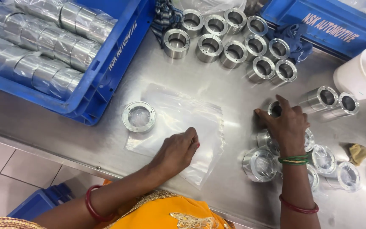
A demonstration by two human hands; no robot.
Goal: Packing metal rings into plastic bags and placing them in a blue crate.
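My left hand rests with pinched fingers on a clear plastic bag lying flat on the steel table. A metal ring lies on the bag's left corner. My right hand reaches over a cluster of shiny metal rings on the right, its fingers closed around one upright ring.
A blue crate at left holds bagged metal cylinders. Several rings stand at the back near a blue cloth. Another blue crate, a white tub and lying cylinders are at right. The table edge runs along the bottom left.
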